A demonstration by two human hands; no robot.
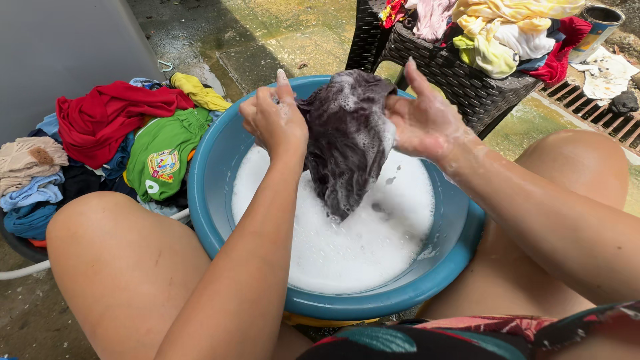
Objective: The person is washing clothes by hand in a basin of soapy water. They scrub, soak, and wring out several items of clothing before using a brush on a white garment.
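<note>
The person sits with a round blue basin (207, 193) between the knees. The basin is filled with white suds (347, 247) up to near the rim.

Left hand (273, 120): raised above the far left part of the basin. Fingers are closed on the left edge of a dark grey cloth (347, 140), with one finger standing upright.

Right hand (423, 120): raised above the far right part of the basin, coated in foam. Thumb and fingers are closed on the right edge of the same cloth.

The dark grey cloth hangs between both hands, soapy, with its lower tip touching the suds near the middle of the basin.

Left of the basin lies a heap of clothes. It includes a red garment (107, 117), a yellow piece (197, 90) and a green shirt (163, 153). The green shirt bears a shield-shaped emblem in yellow, red and white on its near side. Blue and beige items lie at the far left edge of the heap.

At the far right stands a dark woven chair (460, 80). It carries a second pile of laundry (507, 33) in yellow, white, pink and red.

Right of the chair stands a round can (597, 27) with a blue and yellow wrapper. A crumpled white sheet (607, 73) lies just beside it on the wet paving.
</note>
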